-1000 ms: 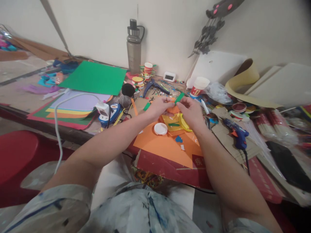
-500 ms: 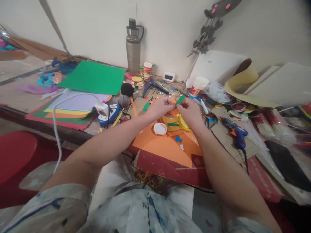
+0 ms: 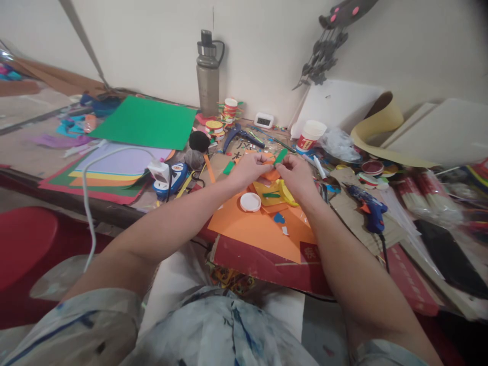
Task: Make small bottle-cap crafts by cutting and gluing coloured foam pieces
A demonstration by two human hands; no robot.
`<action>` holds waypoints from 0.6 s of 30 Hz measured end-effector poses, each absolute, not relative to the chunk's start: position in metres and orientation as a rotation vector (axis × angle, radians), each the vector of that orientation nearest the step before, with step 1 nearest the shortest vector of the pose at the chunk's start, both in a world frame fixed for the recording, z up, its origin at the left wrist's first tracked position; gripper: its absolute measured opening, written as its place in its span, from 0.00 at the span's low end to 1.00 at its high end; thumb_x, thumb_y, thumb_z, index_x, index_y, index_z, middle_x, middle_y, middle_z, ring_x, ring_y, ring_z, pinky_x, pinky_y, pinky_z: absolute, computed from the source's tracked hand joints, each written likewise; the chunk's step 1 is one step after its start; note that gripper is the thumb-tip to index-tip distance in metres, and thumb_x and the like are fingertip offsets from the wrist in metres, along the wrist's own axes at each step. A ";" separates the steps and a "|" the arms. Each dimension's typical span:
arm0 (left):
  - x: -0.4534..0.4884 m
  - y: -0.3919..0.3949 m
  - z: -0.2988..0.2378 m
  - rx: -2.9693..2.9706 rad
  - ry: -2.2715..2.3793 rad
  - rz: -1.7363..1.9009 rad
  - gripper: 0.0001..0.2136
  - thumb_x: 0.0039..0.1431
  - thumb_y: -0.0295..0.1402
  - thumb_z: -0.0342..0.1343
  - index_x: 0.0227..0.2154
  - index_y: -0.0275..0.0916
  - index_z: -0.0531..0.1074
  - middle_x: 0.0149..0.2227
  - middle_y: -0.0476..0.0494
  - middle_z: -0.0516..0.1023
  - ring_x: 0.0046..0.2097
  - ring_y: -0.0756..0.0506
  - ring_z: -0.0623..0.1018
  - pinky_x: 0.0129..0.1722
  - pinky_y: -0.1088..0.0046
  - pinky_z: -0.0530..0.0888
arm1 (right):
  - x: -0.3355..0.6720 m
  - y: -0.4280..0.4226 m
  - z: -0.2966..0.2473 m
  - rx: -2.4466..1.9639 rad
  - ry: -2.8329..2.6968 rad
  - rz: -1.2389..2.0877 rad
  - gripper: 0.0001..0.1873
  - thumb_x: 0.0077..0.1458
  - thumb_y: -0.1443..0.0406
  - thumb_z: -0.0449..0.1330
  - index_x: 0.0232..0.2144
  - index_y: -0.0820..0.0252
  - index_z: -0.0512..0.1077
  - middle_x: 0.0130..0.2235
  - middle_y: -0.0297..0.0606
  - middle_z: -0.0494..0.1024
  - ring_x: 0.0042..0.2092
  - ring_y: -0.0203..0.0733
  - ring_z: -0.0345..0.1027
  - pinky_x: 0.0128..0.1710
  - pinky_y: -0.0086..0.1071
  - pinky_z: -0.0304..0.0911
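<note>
The step in hand looks like fine fingertip work, bringing a green strip (image 3: 281,156) and an orange piece (image 3: 271,175) together. Both are held up over the middle of the worktop (image 3: 23,140), nearer its front edge than the wall behind it. The right hand (image 3: 296,174) grasps the green strip, thumb and finger pinched at its lower end; the strip's upper end juts up and slants toward the worktop's far right corner. The left hand (image 3: 252,170) has its fingers bent in at the orange piece, just beside the right fingertips; whether it grips that piece or also the strip's end, I cannot tell, since the fingers cover the contact.

Below the 2 hands, an orange sheet (image 3: 255,229) lies on a red board (image 3: 263,264) at the worktop's front edge. On and around that sheet are a white lid (image 3: 250,202), a yellow ring (image 3: 288,194) and a blue scrap (image 3: 279,218). A glue gun (image 3: 373,213) lies toward the worktop's right edge, touched by neither hand.

The next move, as I judge it, calls for a steady left hand and small shifts of the right fingertips, with pressure light enough not to crease so narrow a strip.
</note>
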State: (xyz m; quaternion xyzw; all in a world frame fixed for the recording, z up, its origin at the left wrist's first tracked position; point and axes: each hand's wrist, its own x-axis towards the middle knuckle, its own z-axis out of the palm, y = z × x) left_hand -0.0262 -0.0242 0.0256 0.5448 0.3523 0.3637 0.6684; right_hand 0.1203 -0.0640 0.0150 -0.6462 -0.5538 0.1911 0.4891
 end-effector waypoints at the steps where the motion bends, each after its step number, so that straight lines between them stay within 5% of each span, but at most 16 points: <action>1: -0.026 -0.024 0.025 1.237 0.794 0.824 0.08 0.65 0.19 0.62 0.32 0.33 0.71 0.25 0.54 0.77 0.27 0.54 0.78 0.31 0.74 0.81 | 0.120 -0.064 0.015 -1.571 -1.339 0.466 0.08 0.51 0.65 0.60 0.23 0.54 0.66 0.24 0.27 0.66 0.29 0.37 0.58 0.34 0.35 0.54; 9: -0.027 -0.019 0.022 1.208 0.765 0.851 0.07 0.66 0.22 0.63 0.35 0.34 0.70 0.30 0.50 0.82 0.29 0.53 0.81 0.32 0.75 0.81 | 0.125 -0.059 0.010 -1.434 -1.184 0.735 0.06 0.55 0.59 0.62 0.30 0.54 0.70 0.28 0.29 0.72 0.30 0.38 0.64 0.34 0.34 0.62; 18: -0.033 -0.026 0.032 1.222 0.697 0.809 0.05 0.67 0.25 0.63 0.41 0.36 0.72 0.34 0.51 0.79 0.33 0.52 0.79 0.35 0.72 0.81 | 0.132 -0.053 0.004 -1.433 -1.138 0.662 0.06 0.51 0.63 0.63 0.25 0.55 0.69 0.24 0.26 0.69 0.27 0.34 0.61 0.32 0.32 0.60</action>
